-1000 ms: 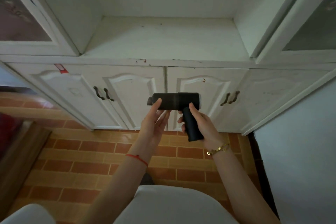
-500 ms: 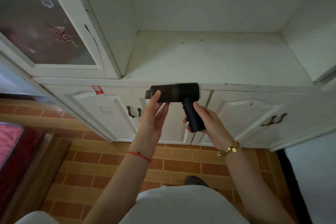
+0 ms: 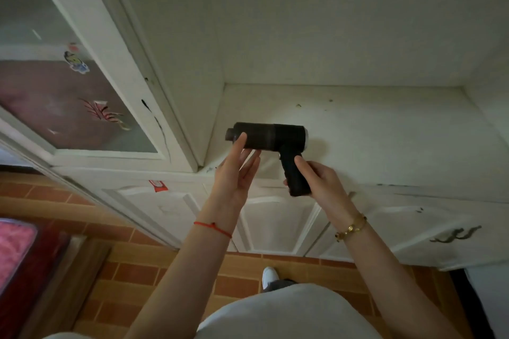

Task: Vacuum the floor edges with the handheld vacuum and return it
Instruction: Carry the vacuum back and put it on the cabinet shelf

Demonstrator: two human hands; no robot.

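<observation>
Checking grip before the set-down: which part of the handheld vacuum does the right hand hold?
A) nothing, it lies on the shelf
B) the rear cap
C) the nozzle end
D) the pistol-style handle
D: the right hand is wrapped round the handle of the handheld vacuum, while the left hand only steadies the barrel near the nozzle with its fingertips, above the white cabinet shelf.

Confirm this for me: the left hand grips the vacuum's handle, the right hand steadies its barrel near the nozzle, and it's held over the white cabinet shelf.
The hands are swapped. In the head view, the right hand grips the handle of the handheld vacuum, while the left hand steadies its barrel near the nozzle with open fingers. The rest stands: it is held over the white cabinet shelf.
</observation>
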